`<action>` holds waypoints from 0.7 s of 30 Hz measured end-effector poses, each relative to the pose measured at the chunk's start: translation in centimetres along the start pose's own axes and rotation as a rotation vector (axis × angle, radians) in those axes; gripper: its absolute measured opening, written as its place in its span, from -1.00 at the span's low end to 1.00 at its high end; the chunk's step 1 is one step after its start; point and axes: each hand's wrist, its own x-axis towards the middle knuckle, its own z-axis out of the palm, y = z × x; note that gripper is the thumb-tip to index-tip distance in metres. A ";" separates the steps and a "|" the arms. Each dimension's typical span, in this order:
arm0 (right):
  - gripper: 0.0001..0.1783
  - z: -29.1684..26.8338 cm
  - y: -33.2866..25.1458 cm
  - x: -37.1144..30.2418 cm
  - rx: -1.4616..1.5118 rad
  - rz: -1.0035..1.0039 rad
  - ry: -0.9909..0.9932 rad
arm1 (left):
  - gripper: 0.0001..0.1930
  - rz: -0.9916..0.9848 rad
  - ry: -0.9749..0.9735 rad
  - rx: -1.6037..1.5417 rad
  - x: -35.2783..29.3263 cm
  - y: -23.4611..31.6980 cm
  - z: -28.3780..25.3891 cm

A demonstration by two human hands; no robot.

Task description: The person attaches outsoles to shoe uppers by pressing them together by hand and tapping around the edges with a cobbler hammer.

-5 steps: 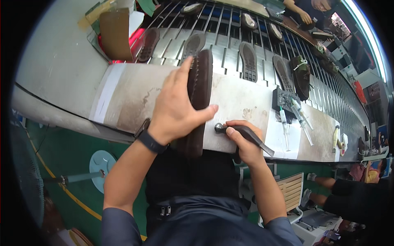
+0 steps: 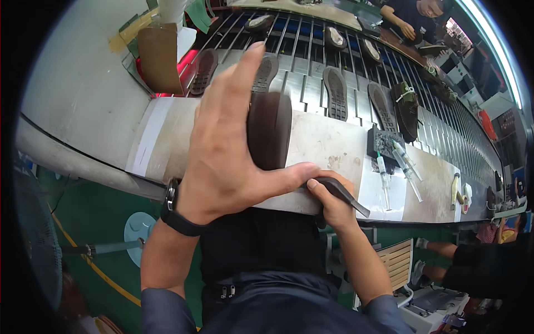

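Observation:
A dark brown shoe, slightly blurred, is at the bench edge in front of me. My left hand is open beside and above it, fingers stretched away from me and thumb pointing right. Whether this palm touches the shoe I cannot tell. To the right, my right hand is closed around a dark shoemaker's hammer, whose flat metal tip points right. The hammer's round head is now hidden behind my left thumb.
Beyond the bench, a slatted conveyor carries several shoe soles and a dark green shoe. Syringes lie by a black block at right. A brown cardboard piece stands at left. A co-worker sits across the conveyor.
My left hand has risen closer to the view and spread wider beside the shoe. The shoe has tilted and now looks shorter. My right hand still holds the hammer in nearly the same place.

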 end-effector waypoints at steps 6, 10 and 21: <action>-0.63 -0.3 -6.5 0.0 0.277 -0.219 0.106 | -0.22 0.019 -0.215 -0.232 1.3 0.8 1.4; -0.63 -0.1 -12.0 -1.5 0.497 -0.593 0.160 | -0.30 0.008 -0.186 -0.210 0.8 1.4 1.9; -0.51 -4.2 -22.2 -2.8 -0.430 -0.304 -0.269 | -0.27 0.214 -0.129 -0.113 -0.7 3.5 3.7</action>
